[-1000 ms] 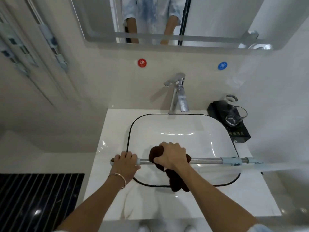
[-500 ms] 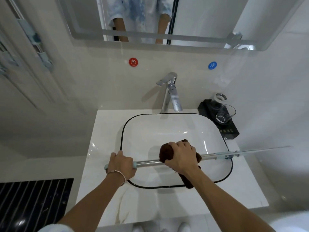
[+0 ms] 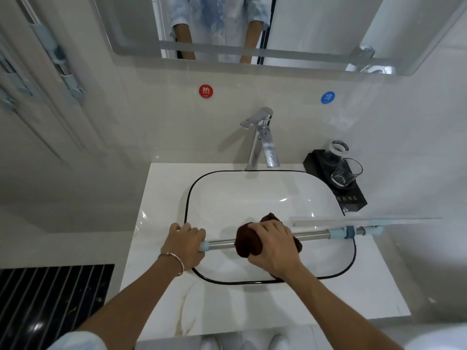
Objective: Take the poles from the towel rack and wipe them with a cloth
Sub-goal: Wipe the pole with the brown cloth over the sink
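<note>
We hold the pole (image 3: 313, 234) almost level over the near half of the sink (image 3: 252, 198). It runs from the sink's left rim to just past its right rim. We cannot tell whether it rests on the rim or hangs above it.

Our left hand (image 3: 185, 245) is at the sink's left rim, with its fingers curled over the pole's left end in a firm grip. A bracelet (image 3: 174, 256) sits on that wrist. A pale blue collar (image 3: 204, 246) shows on the pole just beside the hand, toward the sink's middle.

Our right hand (image 3: 274, 248) is over the sink's middle, closed round the brown cloth (image 3: 249, 242). The cloth is bunched around the pole, and its folds stick out on both sides of the hand. Bare metal shows between our 2 hands and again on the far side of the cloth. There it reaches a 2nd blue collar (image 3: 341, 233) above the sink's right rim.

The sink is set in a white counter (image 3: 252, 306). A chrome tap (image 3: 265, 140) stands behind the sink. At its back right corner, 2 glasses (image 3: 346, 171) sit on a black box (image 3: 351, 200). On the wall above the sink are a red sticker (image 3: 206, 91), a blue sticker (image 3: 327, 97) and a mirror (image 3: 316, 26). The rack (image 3: 63, 64) hangs on the wall well to the left of the sink.
</note>
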The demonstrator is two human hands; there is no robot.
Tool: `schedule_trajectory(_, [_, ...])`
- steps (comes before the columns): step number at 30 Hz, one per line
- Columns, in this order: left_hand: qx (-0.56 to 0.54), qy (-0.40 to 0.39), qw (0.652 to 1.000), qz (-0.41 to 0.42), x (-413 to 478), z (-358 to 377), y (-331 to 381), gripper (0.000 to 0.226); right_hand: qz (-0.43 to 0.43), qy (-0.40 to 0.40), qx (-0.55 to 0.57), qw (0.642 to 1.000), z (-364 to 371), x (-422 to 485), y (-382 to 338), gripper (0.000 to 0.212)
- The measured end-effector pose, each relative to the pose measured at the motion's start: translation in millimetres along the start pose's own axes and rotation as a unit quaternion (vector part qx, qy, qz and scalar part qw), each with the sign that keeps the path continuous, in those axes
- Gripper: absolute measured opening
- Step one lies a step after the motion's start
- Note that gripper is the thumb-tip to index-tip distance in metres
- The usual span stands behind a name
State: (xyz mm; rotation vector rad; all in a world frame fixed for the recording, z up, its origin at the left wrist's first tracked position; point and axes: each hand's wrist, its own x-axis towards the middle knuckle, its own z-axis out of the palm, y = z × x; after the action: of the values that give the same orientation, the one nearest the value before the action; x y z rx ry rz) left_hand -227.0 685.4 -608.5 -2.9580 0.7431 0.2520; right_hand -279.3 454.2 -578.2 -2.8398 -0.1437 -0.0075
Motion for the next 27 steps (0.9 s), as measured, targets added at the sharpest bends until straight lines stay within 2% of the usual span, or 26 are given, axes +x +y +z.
schedule_trajectory(2, [0.006,0.033,0.999,-0.009,-7.3,3.7,3.2,0.035,0.023,-0.060,0.010,0.998,-8.1,6.2,1.6,0.069])
schedule_trajectory(4, [0.008,0.060,0.998,-0.023,-11.5,14.8,9.6,0.032,0.030,-0.065,0.008,0.997,-9.8,11.6,-0.5,0.067])
schedule_trajectory(8, [-0.006,0.020,0.999,-0.028,-8.4,8.5,16.4,0.026,0.037,-0.057,0.004,0.998,-3.3,9.9,-9.9,0.063])
schedule_trajectory(10, [-0.001,0.022,1.000,-0.021,-5.0,4.8,14.5,0.020,-0.014,-0.019,-0.002,1.000,2.3,1.9,-8.9,0.061])
schedule_trajectory(12, [-0.004,0.022,1.000,-0.005,-4.5,6.3,13.0,0.029,-0.065,0.016,-0.010,0.998,2.2,-7.3,-0.6,0.060])
schedule_trajectory(14, [-0.011,0.032,0.999,0.000,-2.9,13.2,9.5,0.032,-0.077,0.027,-0.024,0.996,-5.0,-13.0,19.4,0.063])
schedule_trajectory(17, [0.004,0.044,0.999,0.010,-4.8,12.7,8.1,0.031,0.032,0.024,-0.045,0.998,-22.3,-20.9,70.0,0.065])
schedule_trajectory(21, [0.014,0.056,0.998,0.011,-6.4,11.8,9.7,0.030,0.192,0.020,-0.030,0.981,-44.5,-26.3,120.5,0.064])
schedule_trajectory(24, [0.018,0.057,0.998,0.001,-6.2,13.2,12.4,0.031,0.213,0.023,-0.025,0.977,-43.4,-18.0,108.0,0.062])
schedule_trajectory(27, [-0.001,0.040,0.999,-0.013,-6.5,11.8,13.5,0.022,0.165,0.006,-0.017,0.986,-26.3,-7.8,63.8,0.063])
